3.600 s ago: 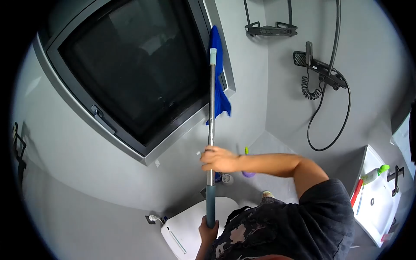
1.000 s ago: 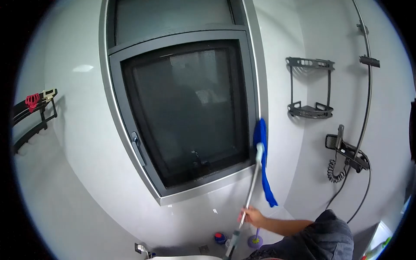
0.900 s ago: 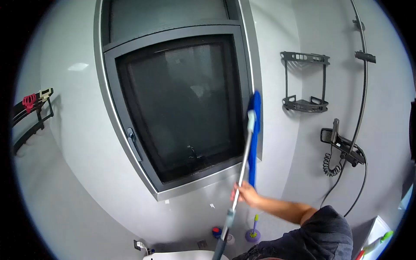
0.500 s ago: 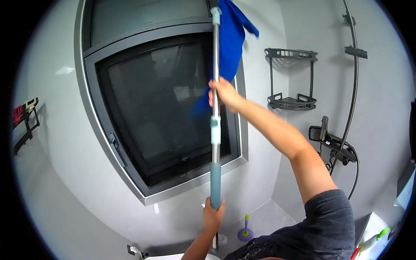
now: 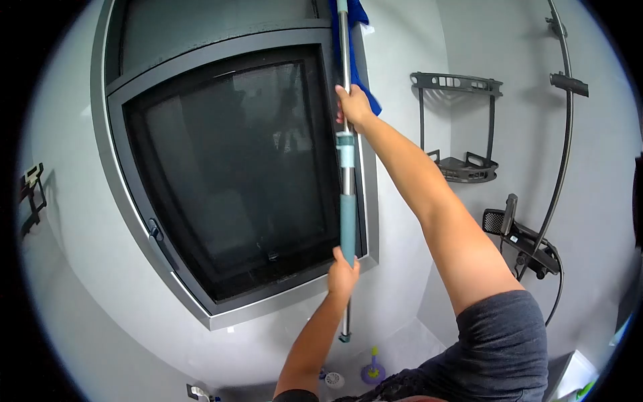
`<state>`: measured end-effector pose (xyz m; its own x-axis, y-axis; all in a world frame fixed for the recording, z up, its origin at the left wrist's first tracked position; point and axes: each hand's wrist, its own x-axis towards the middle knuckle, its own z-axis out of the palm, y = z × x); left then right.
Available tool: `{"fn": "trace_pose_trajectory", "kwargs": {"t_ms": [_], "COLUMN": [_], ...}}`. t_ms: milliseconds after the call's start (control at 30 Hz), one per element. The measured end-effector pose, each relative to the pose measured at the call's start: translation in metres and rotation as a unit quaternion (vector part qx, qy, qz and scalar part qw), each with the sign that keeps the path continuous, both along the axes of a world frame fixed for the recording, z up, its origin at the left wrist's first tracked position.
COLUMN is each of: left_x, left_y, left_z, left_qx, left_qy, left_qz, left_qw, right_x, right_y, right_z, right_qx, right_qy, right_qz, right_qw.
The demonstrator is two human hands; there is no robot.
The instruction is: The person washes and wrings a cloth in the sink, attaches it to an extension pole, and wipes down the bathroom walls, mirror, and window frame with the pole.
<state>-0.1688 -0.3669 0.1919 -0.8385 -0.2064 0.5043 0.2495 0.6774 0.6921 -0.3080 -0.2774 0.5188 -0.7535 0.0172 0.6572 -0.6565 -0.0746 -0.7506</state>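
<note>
A telescopic pole [image 5: 348, 218] with teal grips stands nearly upright in front of the window. My right hand [image 5: 355, 107] is wrapped around its metal tube, just above the teal clamp. Lower down, my left hand [image 5: 343, 271] grips the bottom of the long teal handle sleeve. A blue cloth [image 5: 358, 13] hangs at the pole's upper end, against the upper right of the window frame; its top is cut off by the view's edge. The pole's thin lower end sticks out below my left hand.
The dark window [image 5: 234, 167] has a grey frame and a handle [image 5: 155, 231] at left. To the right are a black corner shelf [image 5: 469, 173] and a shower fixture [image 5: 526, 238] with its riser rail [image 5: 568, 134]. A purple-based brush [image 5: 373, 373] stands on the floor below.
Both hands have raised the pole and shifted it slightly right. The blue cloth has gone up, partly out of view. The camera view has also shifted a little.
</note>
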Motion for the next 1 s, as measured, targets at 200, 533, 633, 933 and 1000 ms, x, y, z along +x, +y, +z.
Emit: {"fn": "trace_pose_trajectory", "kwargs": {"t_ms": [200,533,633,933,1000], "left_x": [-0.012,0.110,0.164,0.300,0.327], "left_y": [0.020,-0.011,-0.062,-0.085,-0.088], "left_z": [-0.063,-0.222,-0.250,-0.288,-0.280], "left_qx": [0.039,-0.016,-0.038,0.032,0.055], "left_qy": [-0.092,-0.262,-0.243,-0.395,-0.429], "left_qz": [-0.048,-0.073,-0.111,-0.046,-0.012], "left_qw": [0.994,0.962,0.963,0.917,0.902], "right_x": [-0.004,0.086,0.094,0.214,0.244], "right_y": [0.014,0.020,0.048,-0.013,-0.038], "right_z": [-0.058,-0.256,-0.337,-0.379,-0.365], "right_qx": [0.001,-0.010,-0.083,-0.063,-0.053], "right_qy": [0.018,-0.069,-0.156,-0.199,-0.187], "right_qz": [-0.006,0.011,-0.024,0.206,0.245], "right_qw": [1.000,0.998,0.984,0.956,0.950]}}
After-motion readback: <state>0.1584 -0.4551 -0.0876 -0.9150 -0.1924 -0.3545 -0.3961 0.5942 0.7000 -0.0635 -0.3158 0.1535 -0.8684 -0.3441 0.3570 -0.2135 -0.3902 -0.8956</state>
